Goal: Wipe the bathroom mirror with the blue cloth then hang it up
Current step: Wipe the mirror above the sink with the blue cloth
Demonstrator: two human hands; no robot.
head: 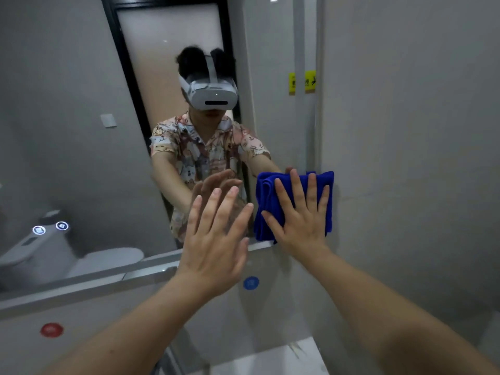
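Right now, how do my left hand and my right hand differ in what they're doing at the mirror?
The right hand presses flat on the folded blue cloth at the mirror's lower right corner; the left hand holds nothing and covers only bare glass. The right hand sits against the mirror's right edge, the left nearer the middle. Both are open, fingers straight and spread, pointing up.

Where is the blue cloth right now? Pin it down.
In the head view the blue cloth is pressed flat against the mirror's lower right corner under the right hand, just right of the open left hand.
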